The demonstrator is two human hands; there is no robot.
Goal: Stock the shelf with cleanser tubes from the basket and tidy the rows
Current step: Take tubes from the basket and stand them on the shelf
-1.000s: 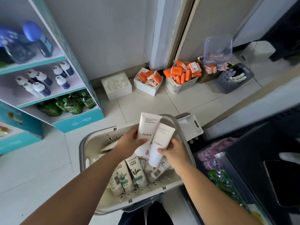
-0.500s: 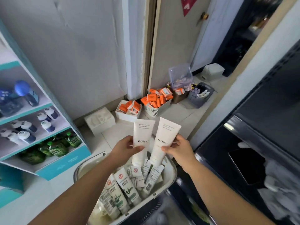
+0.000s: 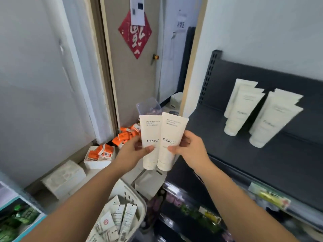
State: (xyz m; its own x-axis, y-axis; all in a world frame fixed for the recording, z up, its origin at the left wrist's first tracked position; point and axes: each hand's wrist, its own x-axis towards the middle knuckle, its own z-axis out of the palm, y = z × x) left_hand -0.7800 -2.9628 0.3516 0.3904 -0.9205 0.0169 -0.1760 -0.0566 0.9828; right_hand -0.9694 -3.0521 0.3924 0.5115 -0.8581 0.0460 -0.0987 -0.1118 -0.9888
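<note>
Behind the tubes (image 3: 150,130), orange boxes (image 3: 122,137).

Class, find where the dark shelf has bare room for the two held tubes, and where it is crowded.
Bare: the left of the shelf, between its slotted post and the standing tubes, and in front of them. Crowded: where those tubes stand.

This is a small shop mid-restock. At the right of the frame a dark metal shelf (image 3: 262,154) with a perforated upright (image 3: 209,75) carries identical cream cleanser tubes (image 3: 243,109) in rows, with packaged goods (image 3: 201,215) on the tier below. Orange boxes (image 3: 103,151) lie heaped on the floor at centre left, and a teal display stand (image 3: 35,224) at lower left holds green packs (image 3: 19,215).
</note>
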